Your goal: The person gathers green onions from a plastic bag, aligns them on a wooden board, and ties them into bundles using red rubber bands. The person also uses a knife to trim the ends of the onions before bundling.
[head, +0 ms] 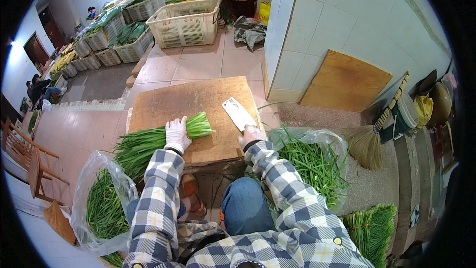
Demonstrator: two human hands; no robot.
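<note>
My left hand (177,132), in a white glove, grips a thick bundle of long green leaves, probably garlic chives (143,147). The pale, evenly cut ends of the bundle point right over a wooden board (186,98). The leafy end hangs off the board's left side. My right hand (251,134), also gloved, is closed around the handle of a cleaver (238,113) at the board's right edge. The broad blade points away from me, apart from the bundle. My fingers hide most of the handle.
Clear plastic bags of loose leaves stand left (106,208) and right (312,163). Tied bundles (372,230) lie at lower right. A straw broom (366,149) and a wooden panel (346,80) lean by the wall. Beyond are a plastic crate (184,24), filled crates and several people.
</note>
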